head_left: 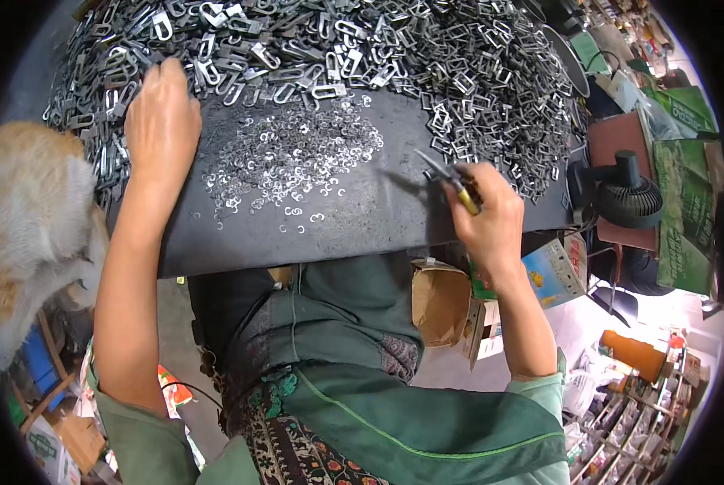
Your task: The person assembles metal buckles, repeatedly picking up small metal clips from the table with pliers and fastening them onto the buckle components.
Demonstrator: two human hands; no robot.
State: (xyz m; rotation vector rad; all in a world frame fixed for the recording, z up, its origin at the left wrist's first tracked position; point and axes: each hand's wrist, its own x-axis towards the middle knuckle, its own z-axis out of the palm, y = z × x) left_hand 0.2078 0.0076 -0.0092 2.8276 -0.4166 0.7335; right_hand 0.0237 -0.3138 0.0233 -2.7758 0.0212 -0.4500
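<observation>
My left hand (164, 121) reaches into the left side of a heap of elongated metal clasps (261, 56), its fingers bent together among them. Whatever those fingers pinch is hidden. In my right hand (491, 212), over the right front of the dark table (362, 234), is a pair of pointed pliers (438, 166) with yellow and dark handles. Their silver jaws point up and to the left, apart from the heaps. Between my hands lie many small C-shaped metal rings (297, 166), spread loosely on the tabletop.
A heap of rectangular metal frames (499, 89) covers the table's far right. Beside it are a small black fan (629, 198) and green boxes (685, 194). An orange-and-white furry animal (38, 218) is close to my left arm. An open cardboard box (441, 303) sits below the front edge.
</observation>
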